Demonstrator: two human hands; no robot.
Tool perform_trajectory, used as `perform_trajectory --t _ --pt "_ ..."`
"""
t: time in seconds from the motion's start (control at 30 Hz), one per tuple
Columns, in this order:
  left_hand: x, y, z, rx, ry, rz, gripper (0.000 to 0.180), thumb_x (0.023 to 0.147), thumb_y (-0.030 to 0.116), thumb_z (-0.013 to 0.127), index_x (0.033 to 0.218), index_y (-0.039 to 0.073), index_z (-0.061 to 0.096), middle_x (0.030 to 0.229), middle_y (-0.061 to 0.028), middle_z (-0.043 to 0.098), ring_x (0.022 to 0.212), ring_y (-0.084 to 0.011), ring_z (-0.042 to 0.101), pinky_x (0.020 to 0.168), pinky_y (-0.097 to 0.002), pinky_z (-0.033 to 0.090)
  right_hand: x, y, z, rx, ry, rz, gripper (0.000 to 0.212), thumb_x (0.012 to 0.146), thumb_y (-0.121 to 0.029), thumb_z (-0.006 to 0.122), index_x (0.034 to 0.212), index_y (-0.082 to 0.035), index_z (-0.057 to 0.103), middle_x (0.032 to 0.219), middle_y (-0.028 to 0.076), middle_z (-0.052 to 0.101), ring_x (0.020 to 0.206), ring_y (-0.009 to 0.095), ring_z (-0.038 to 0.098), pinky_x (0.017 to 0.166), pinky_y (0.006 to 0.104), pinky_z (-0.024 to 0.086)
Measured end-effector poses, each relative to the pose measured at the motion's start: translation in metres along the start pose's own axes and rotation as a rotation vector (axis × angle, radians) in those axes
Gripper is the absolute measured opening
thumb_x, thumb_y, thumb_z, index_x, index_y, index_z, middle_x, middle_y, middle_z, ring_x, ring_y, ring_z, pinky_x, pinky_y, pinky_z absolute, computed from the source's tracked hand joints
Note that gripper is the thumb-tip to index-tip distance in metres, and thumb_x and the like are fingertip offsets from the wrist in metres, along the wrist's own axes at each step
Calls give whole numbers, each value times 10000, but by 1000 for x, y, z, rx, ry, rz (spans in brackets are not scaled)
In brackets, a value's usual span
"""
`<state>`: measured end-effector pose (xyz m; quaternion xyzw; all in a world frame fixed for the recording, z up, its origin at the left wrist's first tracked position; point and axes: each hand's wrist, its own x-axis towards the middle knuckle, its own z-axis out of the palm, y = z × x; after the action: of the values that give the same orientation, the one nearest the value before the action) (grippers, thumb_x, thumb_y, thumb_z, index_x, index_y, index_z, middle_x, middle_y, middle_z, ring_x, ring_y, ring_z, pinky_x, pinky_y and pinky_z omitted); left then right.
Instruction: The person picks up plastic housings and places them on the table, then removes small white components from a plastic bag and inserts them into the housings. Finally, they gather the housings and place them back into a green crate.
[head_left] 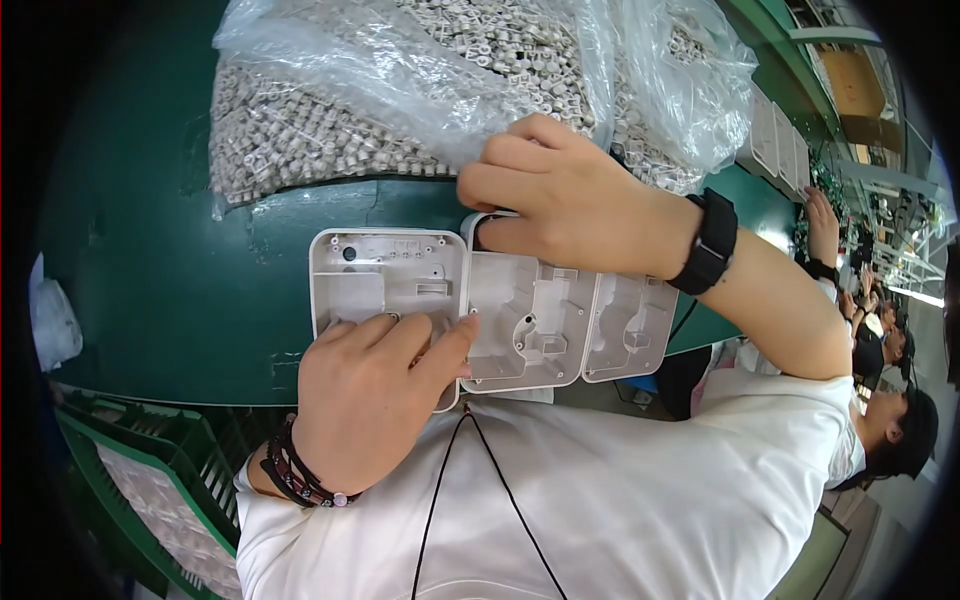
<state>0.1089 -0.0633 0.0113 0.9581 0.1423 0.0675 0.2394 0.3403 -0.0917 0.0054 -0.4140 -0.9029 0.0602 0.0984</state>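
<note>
Three open white plastic housings lie in a row before me. My left hand [375,395] is over the near part of the left housing [420,262], fingers bent down into it. The thumb side reaches to the wall beside the middle housing [495,350]. My right hand [555,195] is at the far left corner of the middle housing, fingers curled and one fingertip down inside the corner. Whatever that fingertip presses or pinches is hidden. The right housing [640,345] lies under my right wrist, with moulded posts and compartments inside.
A clear plastic bag [390,90] full of small light-grey plastic parts lies just beyond the housings on the green table [130,220]. A green crate [160,455] with white plastic pieces stands lower left. At far right, other people [890,430] sit along the bench near more white housings [775,140].
</note>
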Motion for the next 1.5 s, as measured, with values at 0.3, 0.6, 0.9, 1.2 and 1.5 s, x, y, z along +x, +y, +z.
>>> perform_trajectory --t 0.3,0.6,0.9,1.2,1.5 --pt "0 0 -1 -56 -30 -42 332 671 259 645 972 122 617 660 -17 445 554 -180 491 512 -309 385 -9 -8 -15 -6 -80 61 146 639 -140 584 765 -125 657 1097 48 509 1056 205 433 894 366 336" --pt "-19 -20 0 -501 329 23 228 802 1 483 1028 1 454 741 -96 482 545 -169 474 498 -281 389 16 -24 -54 194 141 260 287 587 29 549 817 -100 662 1055 95 512 990 238 455 837 358 351" --pt "-36 -13 -14 -1249 365 -162 535 892 84 451 1324 -11 150 1154 -194 494 647 -121 536 586 -206 428 49 -79 -32 164 339 131 249 596 -104 656 845 -103 646 900 35 550 788 197 470 678 296 373" --pt "-52 -24 -13 -1313 240 87 681 861 -71 403 1398 69 7 1325 -164 315 681 -121 529 602 -238 460 72 -87 -26 153 338 -62 268 589 -190 681 844 -132 626 905 17 568 733 185 486 631 270 357" --pt "-58 -46 -11 -1073 363 -123 634 782 54 608 1325 44 280 1215 -150 378 667 -146 515 596 -256 446 72 -55 -26 109 179 -239 211 583 -166 658 777 -111 595 793 0 576 610 146 512 622 271 366"
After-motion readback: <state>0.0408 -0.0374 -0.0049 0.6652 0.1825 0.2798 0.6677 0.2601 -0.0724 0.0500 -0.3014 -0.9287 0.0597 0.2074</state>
